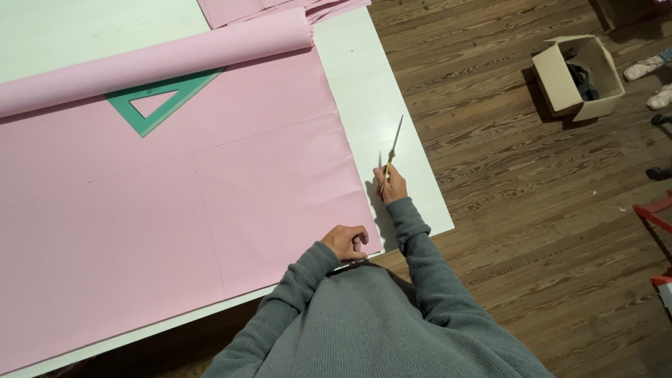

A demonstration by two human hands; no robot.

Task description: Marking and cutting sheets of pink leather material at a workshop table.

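Your wood floor point(532, 210) takes up the right half of the view. The white table point(364, 91) is cut off at the top and left edges, so you can't see its full extent. Nearly all of it is covered by the pink sheet point(175, 210), which lies flat and matte and runs out of view at the left. It carries faint straight lines: one long line across, one shorter line crossing it near the middle. The far end of the sheet is wound into a roll point(154, 59). More pink sheets point(280, 8) sit stacked at the top edge, mostly cropped.

Your grey sweater point(378, 322) blocks the table's near edge and the sheet's near corner. A cardboard box point(577, 77) stands open on the floor at upper right, with dark contents that are hard to make out. The green set square point(162, 101) lies flat on the sheet, its top edge tucked under the roll.

Your left hand point(346, 241) is curled, fingers bent in, pressing down on the sheet's near right corner. Your right hand point(392, 185) is closed around the handles of the scissors point(393, 148), just beside the sheet's right edge, over bare table. The blades look thin and point away from you; you can't tell whether they're parted.
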